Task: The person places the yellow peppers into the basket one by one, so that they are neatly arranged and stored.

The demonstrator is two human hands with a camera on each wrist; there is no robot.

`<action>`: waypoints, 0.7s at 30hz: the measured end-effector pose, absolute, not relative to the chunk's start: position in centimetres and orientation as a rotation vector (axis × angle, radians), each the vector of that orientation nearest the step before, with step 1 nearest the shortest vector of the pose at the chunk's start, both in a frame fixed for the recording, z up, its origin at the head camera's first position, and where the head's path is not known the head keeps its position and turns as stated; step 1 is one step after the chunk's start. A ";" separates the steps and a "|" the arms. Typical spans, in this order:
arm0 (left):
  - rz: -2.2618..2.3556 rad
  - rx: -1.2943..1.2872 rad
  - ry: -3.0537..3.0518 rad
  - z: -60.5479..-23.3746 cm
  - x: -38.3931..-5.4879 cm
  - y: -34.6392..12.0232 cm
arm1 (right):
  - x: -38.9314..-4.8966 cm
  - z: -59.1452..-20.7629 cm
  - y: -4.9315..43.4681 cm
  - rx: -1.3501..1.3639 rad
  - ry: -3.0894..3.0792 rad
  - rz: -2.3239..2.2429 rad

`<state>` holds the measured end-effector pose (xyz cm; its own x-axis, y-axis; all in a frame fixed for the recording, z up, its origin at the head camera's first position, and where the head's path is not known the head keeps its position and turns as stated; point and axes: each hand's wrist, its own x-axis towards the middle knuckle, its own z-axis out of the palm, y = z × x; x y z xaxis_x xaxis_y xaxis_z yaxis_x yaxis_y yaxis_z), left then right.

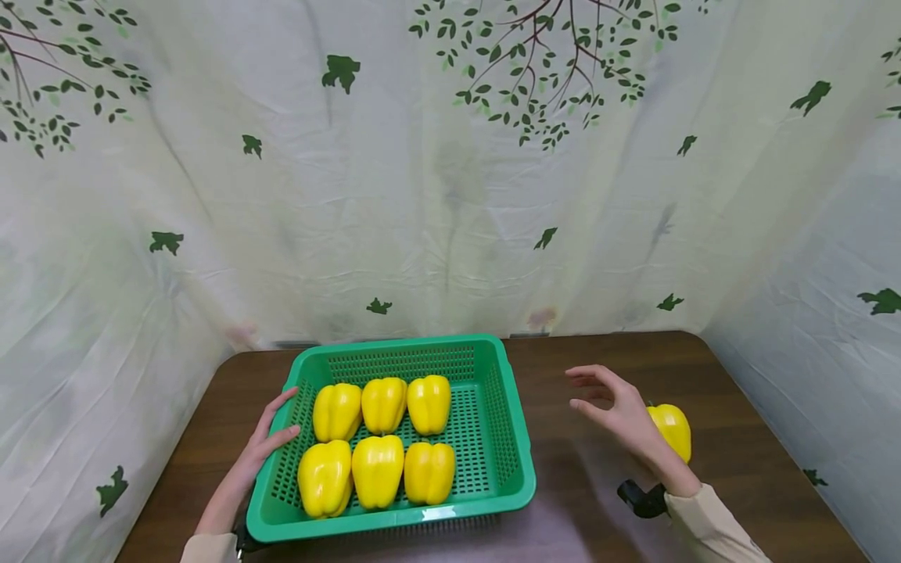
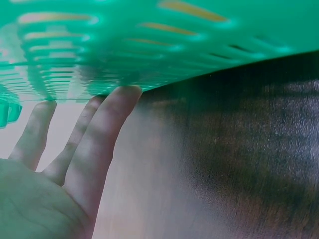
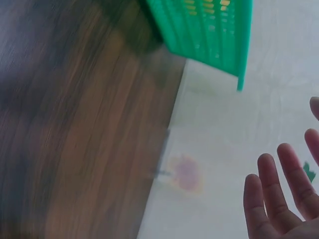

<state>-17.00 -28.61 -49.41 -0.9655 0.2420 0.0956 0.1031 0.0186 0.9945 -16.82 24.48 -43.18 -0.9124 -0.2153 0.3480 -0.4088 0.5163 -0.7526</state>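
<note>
A green plastic basket point(image 1: 519, 438) with slotted walls holds several yellow bell peppers point(image 1: 378, 471), set in two rows toward its left side. At its left wall, the left hand point(image 1: 256, 453) grips the rim, thumb lying over the edge. In the left wrist view, that hand's fingers point(image 2: 97, 144) extend against the basket's outer side. The right hand point(image 1: 619, 410) hovers above the table to the right of the basket, fingers slightly bent and thumb apart, holding nothing. Just beyond its wrist, partly hidden, is another yellow bell pepper point(image 1: 672, 430).
The brown wooden table point(image 1: 746, 469) runs under everything. Pale curtains point(image 1: 450, 195) printed with leaves and branches hang behind it and at both sides. A black wrist device point(image 1: 642, 499) sits at the right wrist.
</note>
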 end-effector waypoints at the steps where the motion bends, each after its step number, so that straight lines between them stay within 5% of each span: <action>1: 2.099 0.367 2.166 -49.4 -17.0 -28.6 | -16.8 -43.1 24.6 0.522 -2.551 1.329; 21: 2.098 0.365 2.163 -49.6 -17.1 -28.8 | -17.3 -44.9 30.1 0.325 -2.655 1.123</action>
<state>-17.09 -28.77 -49.59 -0.9656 0.2437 0.0902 0.0976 0.0185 0.9951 -17.35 30.13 -44.86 -0.9464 -0.1100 0.3036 -0.2945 0.6797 -0.6717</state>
